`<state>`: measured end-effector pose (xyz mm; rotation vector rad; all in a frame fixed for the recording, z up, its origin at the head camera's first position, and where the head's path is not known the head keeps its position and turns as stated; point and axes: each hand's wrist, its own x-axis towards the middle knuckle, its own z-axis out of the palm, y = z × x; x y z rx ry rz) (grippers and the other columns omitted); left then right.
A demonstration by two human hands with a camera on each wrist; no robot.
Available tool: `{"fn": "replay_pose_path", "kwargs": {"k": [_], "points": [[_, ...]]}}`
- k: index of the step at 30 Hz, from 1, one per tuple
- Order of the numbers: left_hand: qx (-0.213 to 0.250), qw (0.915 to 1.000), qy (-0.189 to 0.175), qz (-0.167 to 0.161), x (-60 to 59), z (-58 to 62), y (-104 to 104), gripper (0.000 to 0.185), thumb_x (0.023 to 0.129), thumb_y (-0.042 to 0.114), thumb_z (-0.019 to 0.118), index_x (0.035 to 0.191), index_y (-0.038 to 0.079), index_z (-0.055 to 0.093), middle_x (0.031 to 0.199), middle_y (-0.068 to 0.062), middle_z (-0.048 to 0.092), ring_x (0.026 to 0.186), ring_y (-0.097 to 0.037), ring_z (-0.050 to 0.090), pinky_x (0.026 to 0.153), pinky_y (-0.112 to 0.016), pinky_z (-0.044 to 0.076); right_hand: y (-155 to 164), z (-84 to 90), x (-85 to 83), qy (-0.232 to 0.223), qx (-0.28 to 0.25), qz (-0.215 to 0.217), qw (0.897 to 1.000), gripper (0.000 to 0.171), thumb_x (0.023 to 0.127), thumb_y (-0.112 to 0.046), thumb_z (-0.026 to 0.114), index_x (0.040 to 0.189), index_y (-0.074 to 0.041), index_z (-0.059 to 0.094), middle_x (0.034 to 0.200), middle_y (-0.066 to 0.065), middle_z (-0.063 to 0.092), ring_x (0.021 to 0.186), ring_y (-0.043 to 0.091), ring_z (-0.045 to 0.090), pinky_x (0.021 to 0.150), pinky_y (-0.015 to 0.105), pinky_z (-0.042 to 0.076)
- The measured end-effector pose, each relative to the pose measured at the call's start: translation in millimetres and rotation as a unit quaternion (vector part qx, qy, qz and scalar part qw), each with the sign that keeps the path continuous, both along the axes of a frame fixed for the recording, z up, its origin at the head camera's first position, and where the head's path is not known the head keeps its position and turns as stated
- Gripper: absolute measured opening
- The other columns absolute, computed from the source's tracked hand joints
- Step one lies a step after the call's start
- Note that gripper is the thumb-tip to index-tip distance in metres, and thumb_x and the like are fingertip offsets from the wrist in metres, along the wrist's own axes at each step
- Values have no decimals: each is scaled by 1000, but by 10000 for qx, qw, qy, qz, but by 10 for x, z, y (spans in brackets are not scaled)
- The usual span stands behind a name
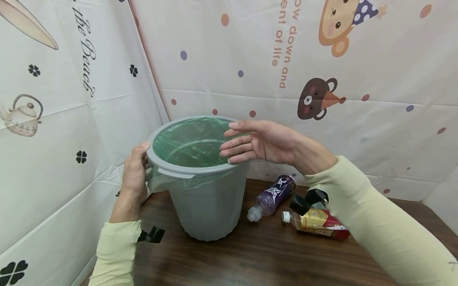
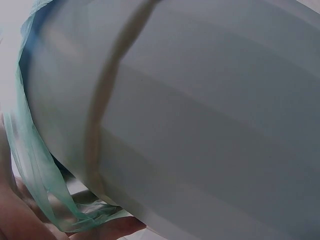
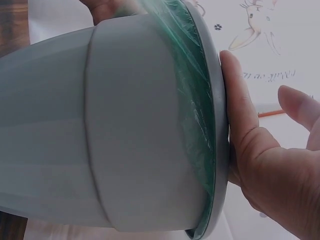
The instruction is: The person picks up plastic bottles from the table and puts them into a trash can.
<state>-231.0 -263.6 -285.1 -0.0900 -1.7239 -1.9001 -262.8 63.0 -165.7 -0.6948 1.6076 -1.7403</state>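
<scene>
Two hands frame the gray bin [image 1: 205, 190] at center frame on the table [image 1: 272, 254]: your left hand [image 1: 135, 174] grips its rim, your right hand [image 1: 257, 143] lies flat, fingers straight, on top; it's likely light and stiff with a slippery green liner [image 1: 189, 143], so take the rim.

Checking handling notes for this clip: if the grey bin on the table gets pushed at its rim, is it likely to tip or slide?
The grey bin looks like thin plastic holding only a green liner, so probably light. It is tall with a narrower base, so a rim push may tip it. The left hand grips its rim, steadying it; the right hand rests open there.
</scene>
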Motion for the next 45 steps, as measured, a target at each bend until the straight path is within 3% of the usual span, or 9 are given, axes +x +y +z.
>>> {"fn": "replay_pose_path", "kwargs": {"k": [9, 30, 45], "points": [[-5, 10000, 50, -32, -4, -3, 0, 35, 108, 41, 52, 88, 21, 73, 84, 7, 69, 90, -16, 59, 90, -39, 37, 39, -4, 27, 79, -125, -68, 9999, 67, 109, -28, 57, 159, 7, 28, 144, 35, 55, 126, 40, 65, 103, 49, 52], [70, 10000, 5, -26, -15, -12, -6, 34, 107, 42, 53, 87, 22, 73, 83, 8, 69, 89, -15, 59, 89, -39, 38, 166, 3, 137, 500, -77, -107, 9987, 56, 112, -23, 43, 157, 8, 29, 150, 35, 48, 127, 39, 64, 102, 52, 52], [61, 10000, 0, -15, -12, -10, -7, 34, 107, 41, 54, 87, 22, 73, 82, 8, 69, 87, -15, 59, 87, -36, 40, 367, -1, 315, 767, -265, -197, 9965, 61, 110, -23, 55, 156, 9, 32, 151, 33, 45, 126, 41, 64, 101, 53, 52]]}}
